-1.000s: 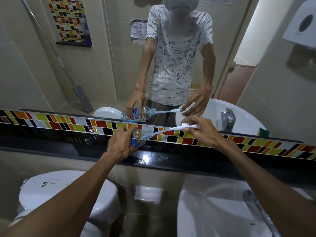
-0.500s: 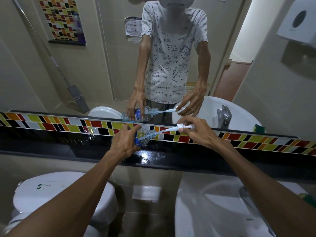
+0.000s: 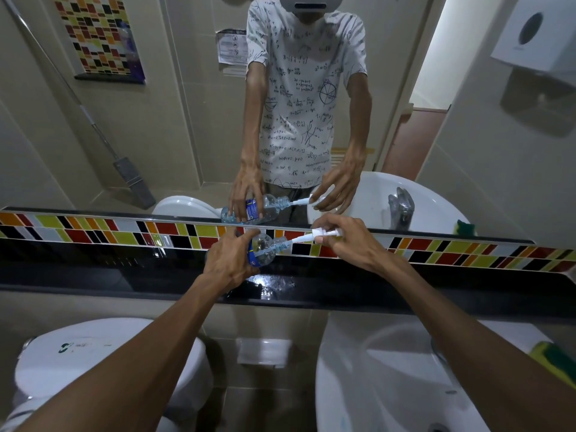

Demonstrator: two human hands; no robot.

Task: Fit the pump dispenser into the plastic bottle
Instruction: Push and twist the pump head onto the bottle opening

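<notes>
A clear plastic bottle (image 3: 265,249) with a blue label lies tilted above the black ledge (image 3: 93,275), its neck pointing right. My left hand (image 3: 227,263) grips its body. A white pump dispenser (image 3: 322,233) is held at its head by my right hand (image 3: 349,241). Its thin tube (image 3: 293,243) runs leftward into the bottle's neck, with part of the tube inside the bottle and the collar still apart from the neck. The mirror above repeats both hands and the bottle.
A band of coloured tiles (image 3: 93,232) backs the ledge below the mirror. A white toilet (image 3: 93,363) sits lower left and a white sink (image 3: 389,385) with a tap lower right. A yellow-green sponge (image 3: 554,360) rests on the sink's right rim.
The pump's tube has slid further into the bottle's neck, and my two hands have come closer together. The bottle stays tilted above the ledge.
</notes>
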